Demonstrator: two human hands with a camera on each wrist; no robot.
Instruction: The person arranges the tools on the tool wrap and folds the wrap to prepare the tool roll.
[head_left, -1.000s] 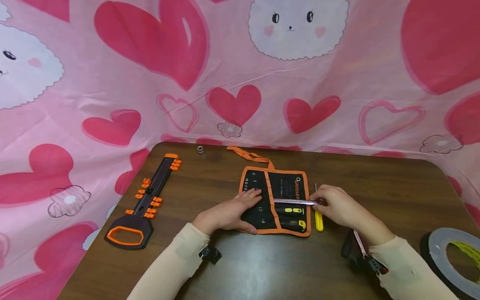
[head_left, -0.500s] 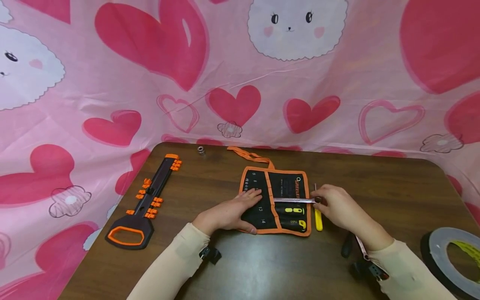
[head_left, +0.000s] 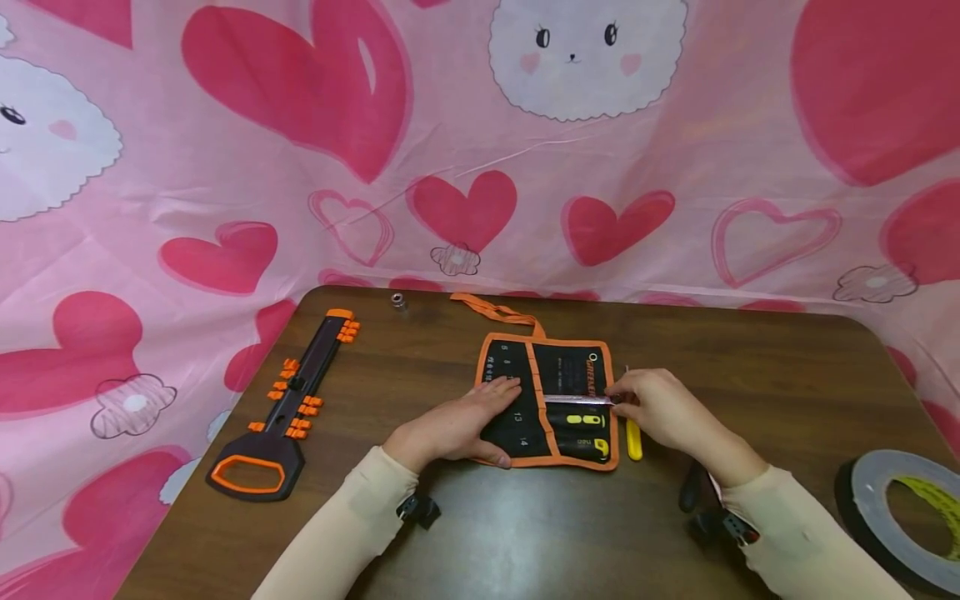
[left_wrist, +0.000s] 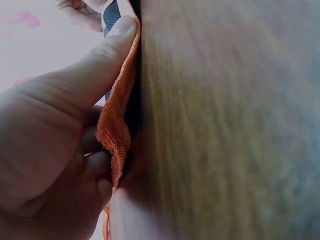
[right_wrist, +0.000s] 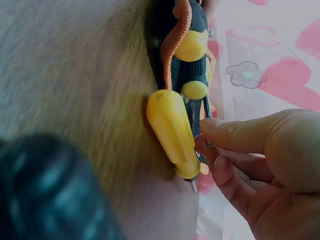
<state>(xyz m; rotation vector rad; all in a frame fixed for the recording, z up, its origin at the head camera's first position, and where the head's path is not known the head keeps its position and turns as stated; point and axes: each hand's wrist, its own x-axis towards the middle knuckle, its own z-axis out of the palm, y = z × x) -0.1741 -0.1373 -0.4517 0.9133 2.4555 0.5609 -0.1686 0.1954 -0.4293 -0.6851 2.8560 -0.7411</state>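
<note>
A black tool pouch with orange trim (head_left: 517,450) lies on the table, numbers printed along its left panel. My left hand (head_left: 468,421) rests on that panel with fingers extended; the thumb lies on the orange edge (left_wrist: 117,107) in the left wrist view. A slim silver wrench (head_left: 577,399) lies across the right panel, its left end at the orange middle strip. My right hand (head_left: 660,408) pinches the wrench's right end between thumb and fingers at the pouch's right edge. Beside that edge lies a yellow-handled screwdriver (right_wrist: 172,132), close under the right hand.
A black holder with orange clips (head_left: 303,383) lies at the left. A small metal socket (head_left: 398,301) stands at the back edge. Tape rolls (head_left: 862,517) sit at the right edge. A dark-handled tool (head_left: 688,487) lies under the right wrist.
My right hand has moved a little left, up to the pouch's edge, and less of the wrench sticks out beyond it. The left hand has stayed on the pouch.
</note>
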